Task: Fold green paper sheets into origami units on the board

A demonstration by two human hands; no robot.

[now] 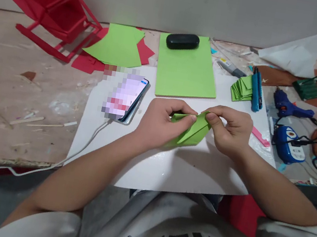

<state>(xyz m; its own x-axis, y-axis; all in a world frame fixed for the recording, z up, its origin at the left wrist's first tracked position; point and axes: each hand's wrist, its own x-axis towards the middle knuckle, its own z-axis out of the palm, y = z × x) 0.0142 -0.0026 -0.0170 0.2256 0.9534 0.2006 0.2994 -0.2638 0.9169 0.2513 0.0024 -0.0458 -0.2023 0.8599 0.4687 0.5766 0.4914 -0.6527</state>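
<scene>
Left hand (161,121): thumb and forefinger pinched together on the top edge of a folded green paper (197,134). Right hand (231,132): likewise closed, thumb and forefinger gripping the paper's upper right corner. Folded green paper: between both hands, over a white sheet (149,170) at the counter's (35,84) front edge. Phone (128,95), cabled: on the white sheet, left of the left hand. Green board (186,76), black case (182,41) atop: beyond the hands, toward the counter's back edge. Red model rocking chair (55,10): by the back edge, leftward.
</scene>
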